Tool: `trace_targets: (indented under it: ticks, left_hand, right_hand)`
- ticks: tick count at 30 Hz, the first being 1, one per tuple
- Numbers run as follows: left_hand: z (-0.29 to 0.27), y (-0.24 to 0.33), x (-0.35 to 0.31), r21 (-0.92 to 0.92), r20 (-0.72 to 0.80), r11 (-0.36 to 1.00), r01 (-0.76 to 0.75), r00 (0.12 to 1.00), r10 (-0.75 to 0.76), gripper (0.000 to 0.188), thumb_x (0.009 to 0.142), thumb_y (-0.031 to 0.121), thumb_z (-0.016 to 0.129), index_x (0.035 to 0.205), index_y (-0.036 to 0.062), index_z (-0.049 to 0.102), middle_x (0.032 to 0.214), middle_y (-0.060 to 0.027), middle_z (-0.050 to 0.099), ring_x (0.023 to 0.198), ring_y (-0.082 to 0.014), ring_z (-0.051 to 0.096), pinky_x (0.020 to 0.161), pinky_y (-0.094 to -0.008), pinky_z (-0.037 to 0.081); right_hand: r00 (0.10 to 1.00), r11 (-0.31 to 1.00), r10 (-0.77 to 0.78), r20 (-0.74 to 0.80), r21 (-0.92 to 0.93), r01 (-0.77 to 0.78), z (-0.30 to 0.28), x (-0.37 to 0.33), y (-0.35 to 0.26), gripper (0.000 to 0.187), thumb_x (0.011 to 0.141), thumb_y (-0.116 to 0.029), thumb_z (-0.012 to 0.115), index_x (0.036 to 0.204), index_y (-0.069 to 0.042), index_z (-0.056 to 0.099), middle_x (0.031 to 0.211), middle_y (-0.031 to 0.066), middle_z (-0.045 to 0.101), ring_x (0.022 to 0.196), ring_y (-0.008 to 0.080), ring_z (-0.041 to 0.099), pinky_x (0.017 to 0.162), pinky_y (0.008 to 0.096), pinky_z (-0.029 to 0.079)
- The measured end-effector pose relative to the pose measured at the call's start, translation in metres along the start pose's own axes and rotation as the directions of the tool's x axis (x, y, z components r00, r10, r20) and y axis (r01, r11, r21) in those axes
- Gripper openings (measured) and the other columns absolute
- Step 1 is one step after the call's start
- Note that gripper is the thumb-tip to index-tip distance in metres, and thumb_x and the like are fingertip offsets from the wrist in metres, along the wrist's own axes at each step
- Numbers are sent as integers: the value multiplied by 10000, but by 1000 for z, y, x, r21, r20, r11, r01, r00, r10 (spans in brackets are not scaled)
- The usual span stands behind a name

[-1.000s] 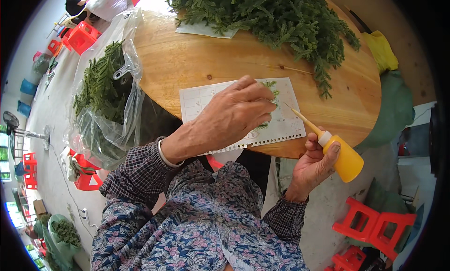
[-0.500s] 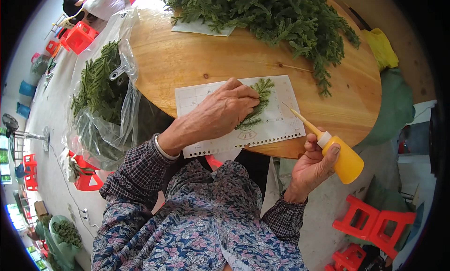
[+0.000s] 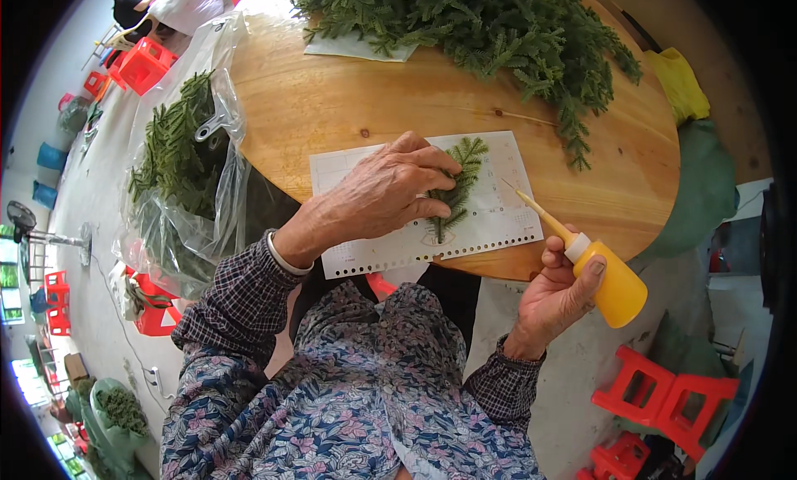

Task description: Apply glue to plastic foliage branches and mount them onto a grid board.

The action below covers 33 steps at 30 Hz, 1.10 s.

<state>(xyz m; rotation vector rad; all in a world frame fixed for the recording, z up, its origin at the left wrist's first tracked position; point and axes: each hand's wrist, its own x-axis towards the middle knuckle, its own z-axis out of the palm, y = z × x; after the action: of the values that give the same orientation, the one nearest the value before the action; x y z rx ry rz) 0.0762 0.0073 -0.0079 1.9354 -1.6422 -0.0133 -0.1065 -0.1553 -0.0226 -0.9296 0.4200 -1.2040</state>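
A small flat green fern sprig lies on a white paper card with little holes along its edge. The card lies near the front edge of a round wooden table. The left hand rests on top of the sprig and the card. Its fingers are spread flat and press the sprig down, so the hand is not closed around anything.

The right hand is just off the table edge, to the right of the card. It is wrapped tight around an orange squeeze bottle with a white collar and a long thin tip. The tip points up toward the card and ends just beside the sprig.

A big pile of green fern branches lies at the far side of the table. A clear plastic bag full of more green sprigs hangs at the left side of the table. A red plastic stool stands on the floor at the right.
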Motion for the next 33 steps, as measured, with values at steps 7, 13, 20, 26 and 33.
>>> trace_targets:
  ticks: [7, 13, 20, 26, 33]
  left_hand:
    - [2, -3, 1, 119, -36, 992, -46, 998, 51, 353, 845, 391, 617, 1001, 74, 633, 1250, -11, 582, 1145, -244, 465, 953, -392, 356]
    - [-2, -4, 3, 265, -3, 962, -73, 997, 76, 451, 789, 490, 610, 1040, 115, 614, 1261, 9, 572, 1190, -244, 445, 988, -422, 267]
    - [6, 2, -5, 292, -95, 955, 56, 995, -29, 485, 780, 518, 600, 1072, 130, 611, 1290, 6, 549, 1199, -232, 436, 998, -417, 248]
    - [7, -5, -1, 331, -95, 943, -21, 994, 55, 520, 784, 531, 589, 1112, 129, 603, 1352, 6, 506, 1217, -220, 428, 999, -428, 249]
    - [6, -3, -5, 358, -81, 934, 20, 997, 10, 532, 786, 554, 575, 1116, 138, 606, 1416, 27, 458, 1274, -211, 394, 1008, -460, 243]
  right_hand:
    - [1000, 1000, 4, -12, -2, -4, 0, 0, 1, 402, 905, -311, 648, 1138, -11, 516, 980, 199, 648, 722, 174, 637, 580, 185, 494]
    - [1000, 1000, -6, -13, -5, 6, 2, 0, -1, 393, 904, -311, 650, 1125, -10, 526, 971, 202, 646, 725, 174, 631, 581, 181, 486]
    - [1000, 1000, 3, -6, 8, -3, 2, -1, -1, 392, 900, -310, 656, 1117, -9, 529, 971, 203, 645, 723, 171, 625, 582, 179, 483]
    - [1000, 1000, 3, 3, 7, -3, 3, -2, -1, 394, 896, -310, 660, 1111, -5, 531, 972, 201, 645, 720, 168, 621, 582, 178, 482]
    - [1000, 1000, -4, -2, -9, 4, 3, -2, -1, 395, 896, -309, 660, 1108, -2, 531, 964, 198, 645, 716, 169, 620, 580, 177, 483]
